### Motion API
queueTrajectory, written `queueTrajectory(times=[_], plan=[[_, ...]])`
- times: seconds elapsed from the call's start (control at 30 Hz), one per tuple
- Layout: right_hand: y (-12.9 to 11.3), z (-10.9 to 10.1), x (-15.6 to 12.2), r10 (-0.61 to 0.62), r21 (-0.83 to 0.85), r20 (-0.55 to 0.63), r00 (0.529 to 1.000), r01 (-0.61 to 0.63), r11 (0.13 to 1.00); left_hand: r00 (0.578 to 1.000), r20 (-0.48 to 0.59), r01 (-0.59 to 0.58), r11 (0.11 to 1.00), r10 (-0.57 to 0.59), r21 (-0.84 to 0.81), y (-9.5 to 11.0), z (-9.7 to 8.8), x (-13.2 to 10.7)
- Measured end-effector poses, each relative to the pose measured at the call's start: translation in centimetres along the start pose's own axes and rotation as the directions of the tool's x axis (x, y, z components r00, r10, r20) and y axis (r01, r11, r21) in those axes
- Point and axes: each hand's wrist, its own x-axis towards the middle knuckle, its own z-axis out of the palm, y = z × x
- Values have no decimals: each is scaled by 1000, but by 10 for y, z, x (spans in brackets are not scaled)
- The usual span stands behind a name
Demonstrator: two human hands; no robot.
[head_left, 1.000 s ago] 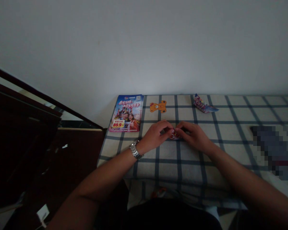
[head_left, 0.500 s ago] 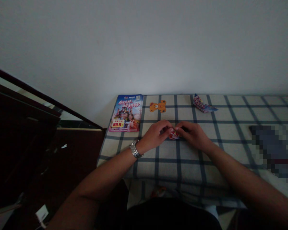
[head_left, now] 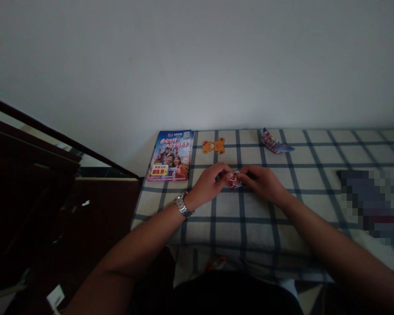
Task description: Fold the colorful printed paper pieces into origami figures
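Between my two hands is a small red-and-white folded printed paper (head_left: 235,182), just above the checked cloth. My left hand (head_left: 215,179), with a metal watch (head_left: 183,204) on its wrist, pinches the left side of the paper between thumb and fingers. On the other side, my right hand (head_left: 261,182) pinches its right edge. The fingertips cover much of the paper, so its full shape is hidden. Beyond the hands lies a flat orange bear cutout (head_left: 213,146). Farther right sits a crumpled or folded colourful printed paper (head_left: 275,143).
A stack of printed flyers (head_left: 169,155) lies at the far left of the checked cloth surface (head_left: 302,175). At the right is a dark pixelated object (head_left: 371,201). A white wall (head_left: 216,65) rises behind. Dark wooden furniture (head_left: 29,175) stands at the left.
The paper between my fingers now shows a somewhat different shape, with more white visible. Both hands stay pinched on it. The view has shifted slightly.
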Motion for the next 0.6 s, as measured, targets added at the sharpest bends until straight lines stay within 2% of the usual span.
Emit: queueTrajectory(times=[0.33, 0.6], plan=[[-1, -1, 0, 24, 20, 6, 1000, -25, 999, 1000, -7, 5, 1000, -5, 18, -2, 0, 0], [5, -3, -1, 37, 105, 82, 996, -46, 993, 998, -57, 38, 999, -38, 0, -6, -4, 0]])
